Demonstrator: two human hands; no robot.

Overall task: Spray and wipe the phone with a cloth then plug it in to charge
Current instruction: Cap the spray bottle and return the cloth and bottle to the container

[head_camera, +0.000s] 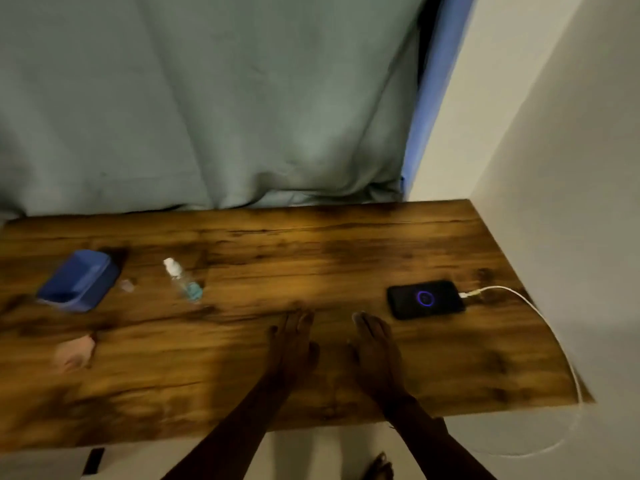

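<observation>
A black rectangular smartphone lies flat, screen up, near the right end of the dark-grained wooden desk, its display showing a glowing blue-violet ring. A white charging cable is plugged into the phone's right end and runs along the desk's right edge, then drops off the near corner toward the floor. Both hands rest palm down on the desk, side by side and empty: the left hand and the right hand each have their fingers stretched out flat and together, gripping nothing. The phone sits just beyond and to the right of the right hand's fingertips, near them but apart. Farther left stands a small clear spray bottle with a white cap and a teal label, tilted in this wide view. A blue plastic box sits near the left end, and a crumpled pinkish cloth lies nearer the front edge. A grey-green curtain hangs behind the desk.
</observation>
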